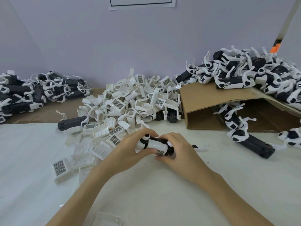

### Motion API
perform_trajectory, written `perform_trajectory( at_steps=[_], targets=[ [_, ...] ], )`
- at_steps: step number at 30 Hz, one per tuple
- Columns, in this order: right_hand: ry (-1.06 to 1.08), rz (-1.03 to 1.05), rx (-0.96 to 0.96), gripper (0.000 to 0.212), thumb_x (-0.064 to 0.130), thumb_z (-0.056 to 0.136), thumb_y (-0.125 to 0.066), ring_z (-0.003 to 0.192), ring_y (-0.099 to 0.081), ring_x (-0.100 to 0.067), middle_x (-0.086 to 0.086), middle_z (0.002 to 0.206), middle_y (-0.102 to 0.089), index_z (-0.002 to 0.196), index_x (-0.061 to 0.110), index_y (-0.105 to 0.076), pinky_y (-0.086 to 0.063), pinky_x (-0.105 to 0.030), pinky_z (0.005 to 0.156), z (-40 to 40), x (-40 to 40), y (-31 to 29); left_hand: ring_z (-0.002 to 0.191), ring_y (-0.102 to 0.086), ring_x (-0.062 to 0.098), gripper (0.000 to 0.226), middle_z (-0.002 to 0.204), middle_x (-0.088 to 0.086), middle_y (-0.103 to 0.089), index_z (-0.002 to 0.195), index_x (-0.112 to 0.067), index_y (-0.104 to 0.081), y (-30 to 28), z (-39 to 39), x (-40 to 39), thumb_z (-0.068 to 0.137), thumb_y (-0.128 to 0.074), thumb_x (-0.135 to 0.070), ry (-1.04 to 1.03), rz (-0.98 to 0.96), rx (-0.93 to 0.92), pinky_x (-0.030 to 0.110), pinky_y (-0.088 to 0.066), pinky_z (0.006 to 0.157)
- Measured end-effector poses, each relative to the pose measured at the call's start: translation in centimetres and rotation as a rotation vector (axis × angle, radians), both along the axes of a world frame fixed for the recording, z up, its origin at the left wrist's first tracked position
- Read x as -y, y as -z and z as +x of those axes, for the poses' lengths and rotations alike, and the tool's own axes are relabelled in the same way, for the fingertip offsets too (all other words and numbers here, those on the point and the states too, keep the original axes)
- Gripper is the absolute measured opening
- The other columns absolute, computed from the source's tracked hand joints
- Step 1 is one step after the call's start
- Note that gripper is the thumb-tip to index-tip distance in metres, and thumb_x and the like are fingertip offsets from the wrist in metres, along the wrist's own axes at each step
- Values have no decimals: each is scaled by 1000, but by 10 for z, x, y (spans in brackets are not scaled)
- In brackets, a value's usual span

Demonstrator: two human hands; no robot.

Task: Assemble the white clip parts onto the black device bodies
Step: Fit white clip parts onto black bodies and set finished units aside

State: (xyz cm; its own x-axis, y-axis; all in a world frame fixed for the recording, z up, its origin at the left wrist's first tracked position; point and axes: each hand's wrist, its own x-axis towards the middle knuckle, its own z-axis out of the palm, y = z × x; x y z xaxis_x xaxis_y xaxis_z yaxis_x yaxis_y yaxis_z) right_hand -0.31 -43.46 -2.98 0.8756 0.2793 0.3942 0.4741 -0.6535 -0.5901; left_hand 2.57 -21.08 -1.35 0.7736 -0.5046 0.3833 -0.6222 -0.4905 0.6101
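While both hands work at the near middle of the white foam-sheet table [162, 190], stock is listed left to right from the central heap of loose white moulded-plastic clip parts with grid-pattern labels [130, 101].

Far left of the heap: a pile of black device bodies with white fittings [35, 90], apparently finished units.
Left edge of the heap: one black oblong body [71, 123], lying against the clips.
Just in front of the heap: left hand [130, 152], fingers and thumb curled round the white-clipped end of the black device body in hand [156, 145]; right hand [177, 149], fingers wrapped over its dark end. The clip looks nearly seated.
Right of the heap: a tipped brown cardboard box [211, 101], with a large mound of black-and-white units [244, 72] on and under it.

Judgement: many units appear done, but the heap of clips is large, so much remains.
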Motion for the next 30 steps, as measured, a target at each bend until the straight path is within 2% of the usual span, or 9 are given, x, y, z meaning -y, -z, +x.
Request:
perform_trajectory(
  at_steps=[9,13,15,19,23,25,27,29,30],
  targets=[
    [45,-7,-40,44,32,84,-87,102,-48,-2,27,101,-51,119,24,-61,-41,-16,84,1,-5,-2,106,-66,12,31,112,-19,-69,121,-24,-66,0,1,0,94,-82,-22,44,-19,28,33,-52,92],
    [23,47,-68,49,33,85,-86,110,-51,-2,22,112,-58,125,28,-59,-45,-25,92,0,0,-2,117,-65,10,38,121,-20,-69,129,-40,-65,2,0,2,93,-78,-41,-15,-59,-32,26,-50,99],
    [16,158,-127,54,37,86,-84,116,-54,0,19,120,-58,130,35,-51,-50,-24,93,0,5,-2,109,-68,11,33,118,-17,-71,126,-47,-66,1,0,5,94,-72,-49,-85,-143,-60,22,-53,93],
    [-39,169,6,59,42,89,-79,130,-47,-2,17,137,-46,137,40,-45,-48,-15,94,-6,5,-4,76,-74,17,13,91,-3,-76,106,-34,-77,-5,-3,11,95,-78,-42,-253,-510,-385,32,-62,62],
    [78,-64,247,53,28,90,-79,119,-58,-10,12,133,-55,137,32,-56,-58,-33,88,-6,0,-5,74,-70,22,29,92,9,-76,99,-22,-81,-12,-4,10,91,-77,-50,-274,-658,-702,31,-59,68],
    [130,-52,236,49,30,93,-77,104,-65,-11,13,129,-63,138,29,-58,-58,-37,84,-5,1,-6,70,-72,23,38,86,9,-76,104,-26,-80,-16,-5,8,95,-67,-61,-252,-567,-631,34,-59,72],
    [129,-11,176,47,37,94,-75,89,-67,-7,17,127,-63,138,31,-58,-58,-35,83,-5,4,-9,64,-67,10,39,79,2,-71,102,-39,-78,-16,-5,4,98,-57,-71,-338,-313,-313,27,-51,70],
    [114,-3,157,46,38,93,-76,92,-65,-6,17,126,-59,135,29,-60,-56,-33,84,-4,8,-9,78,-62,2,38,94,-10,-63,106,-51,-73,-19,-8,3,93,-49,-79,-346,-92,-44,22,-46,74],
    [108,5,149,44,36,92,-77,98,-63,-7,16,125,-57,132,26,-62,-55,-31,85,-4,9,-9,90,-62,2,42,106,-12,-59,113,-54,-70,-20,-10,3,89,-50,-81,-275,-76,-56,21,-48,80]
  ],
)
